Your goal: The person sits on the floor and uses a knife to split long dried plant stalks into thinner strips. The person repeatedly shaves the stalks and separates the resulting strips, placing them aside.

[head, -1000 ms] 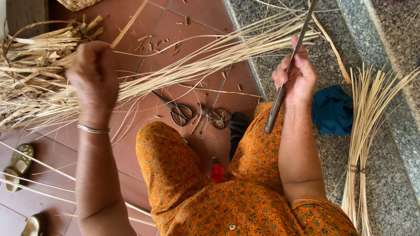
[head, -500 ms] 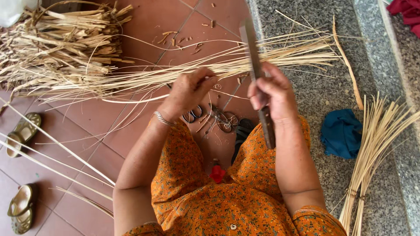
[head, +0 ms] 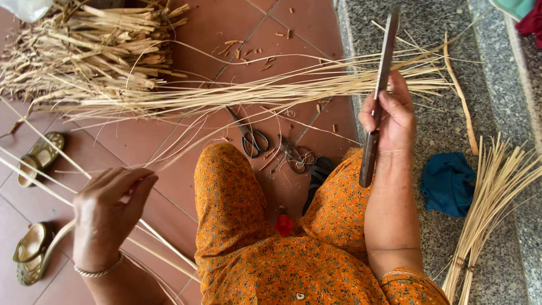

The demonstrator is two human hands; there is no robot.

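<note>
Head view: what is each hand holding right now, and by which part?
The right hand grips a long knife around its middle, blade pointing up. The left hand pinches thin cane strips near their ends.

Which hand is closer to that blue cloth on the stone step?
The right hand, holding a long knife, is just above and left of the blue cloth. The left hand is far across, beyond the knees.

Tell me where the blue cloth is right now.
In the head view, the blue cloth lies on the grey stone step, right of the right hand, beside the tied strip bundle.
</note>
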